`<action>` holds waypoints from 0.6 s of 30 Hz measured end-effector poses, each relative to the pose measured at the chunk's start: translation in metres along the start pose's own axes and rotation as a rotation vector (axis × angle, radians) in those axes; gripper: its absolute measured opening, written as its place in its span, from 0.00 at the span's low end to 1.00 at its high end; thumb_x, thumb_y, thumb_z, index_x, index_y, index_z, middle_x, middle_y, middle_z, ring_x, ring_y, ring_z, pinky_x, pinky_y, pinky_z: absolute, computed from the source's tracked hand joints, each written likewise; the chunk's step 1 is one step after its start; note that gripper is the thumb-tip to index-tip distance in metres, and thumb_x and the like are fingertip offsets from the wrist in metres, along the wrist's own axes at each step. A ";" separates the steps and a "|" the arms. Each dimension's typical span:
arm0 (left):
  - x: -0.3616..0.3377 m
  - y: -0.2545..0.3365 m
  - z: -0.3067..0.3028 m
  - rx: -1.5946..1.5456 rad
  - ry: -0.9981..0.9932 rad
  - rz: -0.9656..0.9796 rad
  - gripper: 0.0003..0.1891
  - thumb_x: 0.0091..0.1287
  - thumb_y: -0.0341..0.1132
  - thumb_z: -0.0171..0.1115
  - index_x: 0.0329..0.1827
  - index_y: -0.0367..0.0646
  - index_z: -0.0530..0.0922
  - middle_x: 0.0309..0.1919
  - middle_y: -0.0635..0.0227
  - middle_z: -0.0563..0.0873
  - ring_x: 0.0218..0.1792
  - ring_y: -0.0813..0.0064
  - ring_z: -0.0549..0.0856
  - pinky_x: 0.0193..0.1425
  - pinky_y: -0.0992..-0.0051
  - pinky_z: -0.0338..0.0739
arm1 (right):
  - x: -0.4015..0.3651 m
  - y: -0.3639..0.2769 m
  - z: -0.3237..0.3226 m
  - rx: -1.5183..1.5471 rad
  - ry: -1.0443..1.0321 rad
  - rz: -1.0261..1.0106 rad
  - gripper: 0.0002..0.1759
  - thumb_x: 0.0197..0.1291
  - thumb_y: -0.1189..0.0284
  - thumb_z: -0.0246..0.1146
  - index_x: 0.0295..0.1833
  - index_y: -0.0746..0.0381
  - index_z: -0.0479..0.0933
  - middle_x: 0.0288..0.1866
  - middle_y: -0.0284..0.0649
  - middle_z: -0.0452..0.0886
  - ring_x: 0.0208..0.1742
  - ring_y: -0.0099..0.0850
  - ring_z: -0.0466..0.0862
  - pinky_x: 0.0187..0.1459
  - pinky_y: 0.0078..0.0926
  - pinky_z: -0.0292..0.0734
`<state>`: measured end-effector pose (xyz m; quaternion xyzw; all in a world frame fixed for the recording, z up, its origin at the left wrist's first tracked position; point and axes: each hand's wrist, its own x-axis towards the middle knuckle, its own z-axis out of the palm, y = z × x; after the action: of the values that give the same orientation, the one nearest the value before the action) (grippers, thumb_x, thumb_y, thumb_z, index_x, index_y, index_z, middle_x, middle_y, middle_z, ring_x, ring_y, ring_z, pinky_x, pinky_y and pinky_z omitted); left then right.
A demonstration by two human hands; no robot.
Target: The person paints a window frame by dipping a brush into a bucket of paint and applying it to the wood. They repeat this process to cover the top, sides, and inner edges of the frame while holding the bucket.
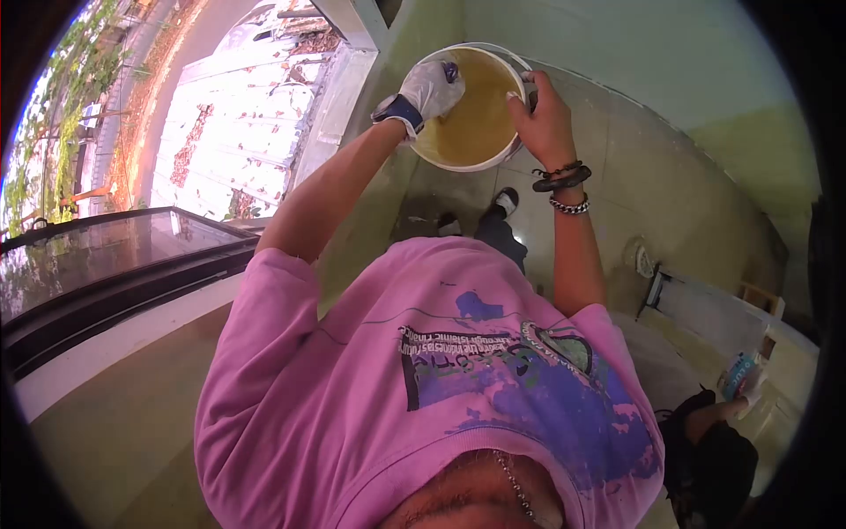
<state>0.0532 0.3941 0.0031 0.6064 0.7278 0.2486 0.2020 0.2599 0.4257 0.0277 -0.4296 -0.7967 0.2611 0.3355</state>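
Note:
A white bucket [423, 152] with yellowish-brown liquid or residue inside is held up in front of me at the top of the view. My left hand [432, 90], in a whitish glove with a dark blue cuff, reaches over the left rim into the bucket. Its fingers are curled, with something dark purple at them; what they hold cannot be made out. My right hand [544, 122], bare with bracelets at the wrist, grips the bucket's right rim, thumb on the inside and fingers outside.
An open window frame [352, 79] lies to the left, its glass pane [115, 264] swung outward. Green walls [687, 53] surround the tiled floor [608, 132]. At the lower right, a co-worker's arm [718, 414] reaches beside a blue-labelled package [738, 372].

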 end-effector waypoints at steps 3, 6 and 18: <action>-0.007 0.005 -0.008 -0.066 -0.002 -0.052 0.14 0.59 0.41 0.57 0.33 0.38 0.82 0.31 0.52 0.85 0.36 0.54 0.85 0.43 0.62 0.79 | -0.001 -0.001 0.003 -0.010 0.036 -0.056 0.18 0.57 0.68 0.63 0.52 0.62 0.71 0.17 0.39 0.73 0.18 0.33 0.75 0.25 0.32 0.70; -0.027 0.030 -0.041 -0.157 0.071 -0.023 0.13 0.60 0.41 0.58 0.34 0.38 0.82 0.30 0.52 0.85 0.35 0.54 0.86 0.41 0.64 0.79 | 0.001 -0.008 -0.003 0.025 -0.042 0.055 0.20 0.55 0.68 0.64 0.52 0.63 0.71 0.26 0.46 0.76 0.28 0.42 0.78 0.34 0.39 0.73; -0.103 0.044 -0.085 -0.466 0.091 0.212 0.09 0.65 0.35 0.62 0.43 0.42 0.83 0.31 0.57 0.86 0.31 0.73 0.85 0.41 0.74 0.79 | 0.003 -0.013 0.001 0.046 -0.090 0.034 0.22 0.53 0.68 0.64 0.52 0.66 0.71 0.36 0.55 0.79 0.39 0.54 0.80 0.42 0.45 0.74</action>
<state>0.0554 0.2890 0.0966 0.6046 0.5914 0.4565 0.2762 0.2516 0.4213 0.0371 -0.4229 -0.7975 0.3041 0.3045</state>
